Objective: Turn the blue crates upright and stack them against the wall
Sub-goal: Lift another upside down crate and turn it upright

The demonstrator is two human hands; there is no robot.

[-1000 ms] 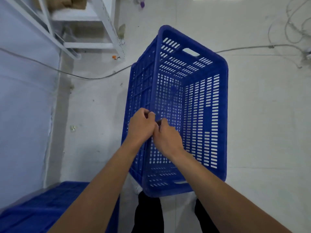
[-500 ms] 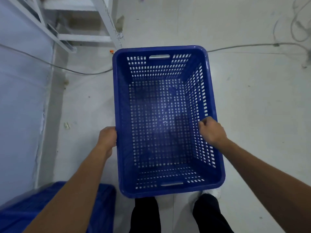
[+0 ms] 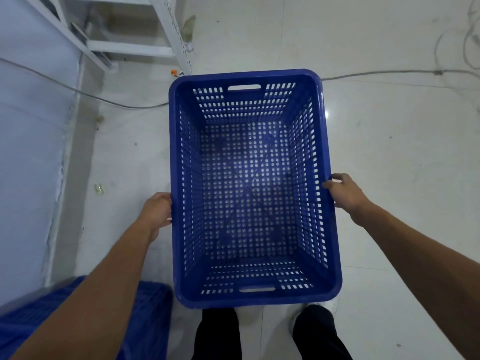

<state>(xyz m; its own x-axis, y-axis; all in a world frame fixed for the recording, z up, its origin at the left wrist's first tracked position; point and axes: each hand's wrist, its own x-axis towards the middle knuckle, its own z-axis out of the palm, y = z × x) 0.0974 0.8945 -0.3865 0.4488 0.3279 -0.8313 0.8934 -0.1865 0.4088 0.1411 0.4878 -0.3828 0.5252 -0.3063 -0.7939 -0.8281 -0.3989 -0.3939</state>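
A blue perforated crate stands upright on the floor right in front of my feet, its open top facing me and nothing inside it. My left hand grips the outside of its left long rim. My right hand holds the outer edge of the right long rim, fingers curled against it. A second blue crate lies at the lower left by the wall, partly hidden under my left forearm; I cannot tell which way up it is.
A white metal shelf frame stands at the far left on the pale tiled floor. A grey cable runs across the floor behind the crate, with more cable at the right. My legs in black trousers are below the crate.
The crate went from tipped on its side, both hands on one rim, to upright. My hands moved to the two long sides, the right one shifting from inside the rim to its outer edge.
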